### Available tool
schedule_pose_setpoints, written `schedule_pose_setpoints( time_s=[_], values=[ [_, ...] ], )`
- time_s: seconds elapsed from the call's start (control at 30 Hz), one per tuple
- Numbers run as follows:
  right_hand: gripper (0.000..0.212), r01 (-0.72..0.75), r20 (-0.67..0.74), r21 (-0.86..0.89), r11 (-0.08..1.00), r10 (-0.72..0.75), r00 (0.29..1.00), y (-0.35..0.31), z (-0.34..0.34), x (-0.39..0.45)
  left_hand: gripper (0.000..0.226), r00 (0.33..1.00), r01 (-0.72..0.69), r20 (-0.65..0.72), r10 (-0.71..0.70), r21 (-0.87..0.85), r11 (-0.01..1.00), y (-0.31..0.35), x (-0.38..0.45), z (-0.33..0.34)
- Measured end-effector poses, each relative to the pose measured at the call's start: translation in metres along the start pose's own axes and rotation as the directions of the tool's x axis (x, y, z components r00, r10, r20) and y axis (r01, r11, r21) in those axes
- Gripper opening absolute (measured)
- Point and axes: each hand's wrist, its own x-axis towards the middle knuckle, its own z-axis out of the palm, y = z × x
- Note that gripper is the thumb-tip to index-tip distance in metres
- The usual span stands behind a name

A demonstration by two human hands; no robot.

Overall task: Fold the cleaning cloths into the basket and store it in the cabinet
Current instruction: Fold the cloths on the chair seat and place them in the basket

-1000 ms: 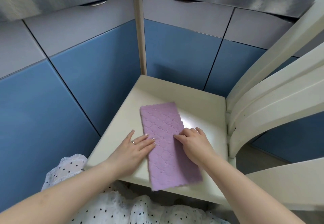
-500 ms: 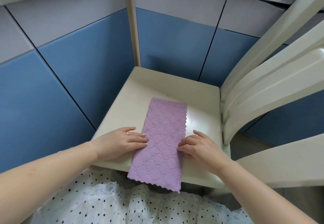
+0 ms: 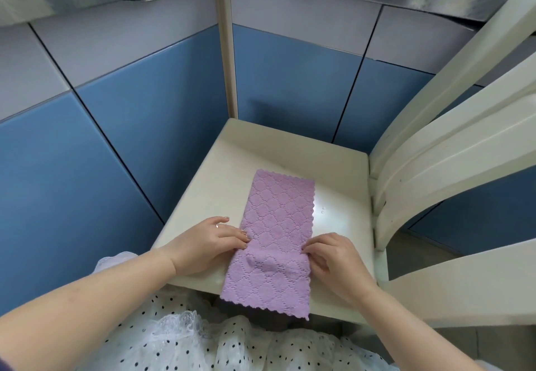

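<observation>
Both my hands, left (image 3: 213,247) & right (image 3: 333,257), pinch purple cloth (image 3: 278,231) edges mid-frame; overhanging near end may slip off chair seat (image 3: 342,185), skewing fold.

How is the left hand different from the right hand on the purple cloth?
The left hand wears a ring; the right hand shows none. The left hand sits at the purple cloth's left edge, the right hand at its right edge. Both pinch the cloth where it bunches, on the chair seat.
</observation>
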Motion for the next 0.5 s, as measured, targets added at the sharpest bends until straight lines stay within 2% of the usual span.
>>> schedule_pose_setpoints(
  time_s=[0.07,0.13,0.2,0.27,0.37,0.43,0.5],
  values=[
    [0.010,-0.243,0.099,0.163,0.956,0.229,0.968,-0.004,-0.005,0.003,0.037,0.977,0.195,-0.033,-0.209,-0.236,0.952,0.011,0.007,-0.006],
    [0.012,-0.471,0.218,0.387,0.792,0.418,0.882,-0.007,-0.011,0.010,0.024,0.887,0.416,0.038,-0.460,-0.495,0.763,0.019,0.016,-0.013],
    [0.015,-0.556,0.226,0.520,0.649,0.523,0.822,-0.005,-0.013,0.022,0.015,0.786,0.499,0.088,-0.612,-0.675,0.543,0.022,0.029,-0.015],
    [0.019,-0.625,0.255,0.518,0.584,0.592,0.765,-0.001,-0.014,0.038,0.011,0.706,0.534,0.132,-0.696,-0.745,0.400,0.019,0.045,-0.014],
    [0.032,-0.737,0.363,0.474,0.482,0.655,0.662,0.005,-0.013,0.055,0.009,0.583,0.622,0.245,-0.775,-0.748,0.231,0.012,0.064,-0.009],
    [0.031,-0.785,0.399,0.439,0.437,0.688,0.606,0.008,-0.013,0.061,0.013,0.538,0.671,0.276,-0.796,-0.713,0.206,0.007,0.071,-0.005],
    [0.028,-0.805,0.408,0.405,0.433,0.702,0.583,0.010,-0.014,0.063,0.017,0.532,0.699,0.303,-0.790,-0.684,0.208,0.005,0.072,-0.004]
  ],
)
